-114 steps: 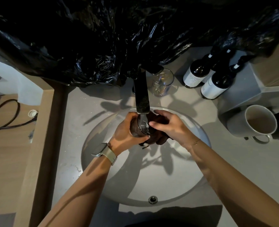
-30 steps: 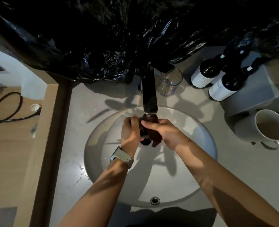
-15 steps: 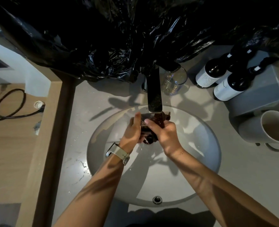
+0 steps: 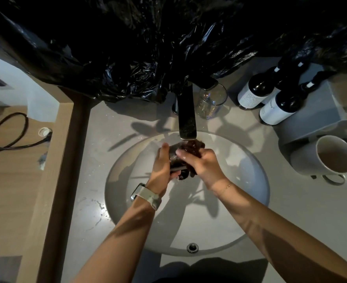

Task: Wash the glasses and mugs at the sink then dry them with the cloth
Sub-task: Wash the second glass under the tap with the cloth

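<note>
Glass (image 4: 173, 158) in left hand (image 4: 162, 166), dark cloth (image 4: 193, 149)

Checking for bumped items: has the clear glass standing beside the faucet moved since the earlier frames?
No. The glass stands just right of the faucet, as before; only the camera shifted.

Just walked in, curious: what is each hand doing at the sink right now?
Left hand: grips a glass under the faucet.
Right hand: holds a dark cloth against the glass.
</note>
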`<action>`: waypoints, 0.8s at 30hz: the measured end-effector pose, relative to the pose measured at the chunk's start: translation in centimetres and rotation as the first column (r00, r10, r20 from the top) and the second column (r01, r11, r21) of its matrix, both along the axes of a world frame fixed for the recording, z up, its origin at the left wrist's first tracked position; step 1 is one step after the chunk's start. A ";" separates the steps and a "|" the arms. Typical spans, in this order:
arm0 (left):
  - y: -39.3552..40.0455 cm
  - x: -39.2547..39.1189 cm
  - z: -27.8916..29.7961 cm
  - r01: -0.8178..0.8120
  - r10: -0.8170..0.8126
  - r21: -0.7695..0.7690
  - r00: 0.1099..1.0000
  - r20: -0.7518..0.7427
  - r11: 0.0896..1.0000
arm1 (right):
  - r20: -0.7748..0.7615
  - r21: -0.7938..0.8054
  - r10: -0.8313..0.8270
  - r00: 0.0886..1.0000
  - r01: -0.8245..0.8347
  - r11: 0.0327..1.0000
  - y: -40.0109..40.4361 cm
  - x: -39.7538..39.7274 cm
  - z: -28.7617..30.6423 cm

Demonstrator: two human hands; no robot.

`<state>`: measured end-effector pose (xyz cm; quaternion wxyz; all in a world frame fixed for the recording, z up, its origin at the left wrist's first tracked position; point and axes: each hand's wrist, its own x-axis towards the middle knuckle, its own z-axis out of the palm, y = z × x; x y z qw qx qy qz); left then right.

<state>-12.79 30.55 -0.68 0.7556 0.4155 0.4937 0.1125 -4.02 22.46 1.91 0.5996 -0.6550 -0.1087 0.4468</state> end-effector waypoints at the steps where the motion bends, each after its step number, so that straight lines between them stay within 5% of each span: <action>1: -0.4 -0.1 -0.4 0.007 -0.019 0.216 0.999 0.051 0.976 | -0.062 -0.033 -0.040 0.997 0.038 0.999 0.3 0.4 0.3; 3: 0.0 -1.1 -1.3 0.094 -0.152 0.607 0.987 0.044 0.789 | -0.268 -0.137 -0.118 0.956 0.083 0.987 0.9 1.5 -0.1; 5: 1.1 -1.7 -2.4 0.243 -0.288 0.727 0.955 -0.065 0.643 | -0.380 -0.210 -0.153 0.912 0.076 0.975 1.6 2.0 -0.5; 7: 1.6 -1.6 -1.8 0.263 -0.290 0.592 0.956 -0.051 0.762 | -0.279 -0.258 -0.167 0.946 0.094 0.962 1.8 1.4 -1.0; 9: 1.8 -0.6 -0.6 0.186 -0.180 0.161 0.982 -0.050 0.969 | -0.106 -0.198 -0.177 0.978 0.154 0.968 1.4 0.3 -1.3; 10: 1.6 -0.1 -0.1 0.139 -0.140 -0.017 0.987 -0.081 0.990 | -0.027 -0.132 -0.164 0.986 0.159 0.978 1.2 -0.3 -1.5; 11: 1.4 0.1 -0.1 0.122 -0.126 -0.038 0.985 -0.118 0.992 | 0.017 -0.081 -0.147 0.989 0.148 0.986 1.0 -0.8 -1.2; 13: 0.4 0.0 0.0 0.075 -0.056 0.182 0.993 -0.108 0.980 | 0.027 -0.080 -0.193 0.981 0.194 0.978 1.0 -0.9 -1.3; 15: -0.4 -0.8 -0.7 0.123 -0.088 0.505 0.992 -0.094 0.854 | -0.084 -0.197 -0.303 0.949 0.283 0.939 1.7 0.2 -1.1; 17: -0.8 -1.4 -1.4 0.240 -0.188 0.655 0.971 -0.149 0.717 | -0.148 -0.336 -0.278 0.949 0.216 0.917 2.2 1.5 -1.3; 19: -0.8 -1.6 -1.7 0.218 -0.211 0.574 0.974 -0.081 0.789 | -0.082 -0.387 -0.213 0.974 0.166 0.907 2.2 1.6 -1.5; 21: -0.2 -1.2 -0.8 0.163 -0.172 0.254 0.985 0.013 0.953 | 0.044 -0.306 -0.213 0.976 0.216 0.927 1.7 0.6 -1.9; 22: 0.1 -1.0 -0.5 0.166 -0.167 0.080 0.986 0.008 0.983 | 0.133 -0.250 -0.198 0.971 0.227 0.941 1.3 -0.1 -2.3; 24: 0.1 -0.6 -0.4 0.146 -0.146 -0.003 0.989 -0.021 0.989 | 0.246 -0.171 -0.151 0.957 0.196 0.966 0.7 -1.4 -2.3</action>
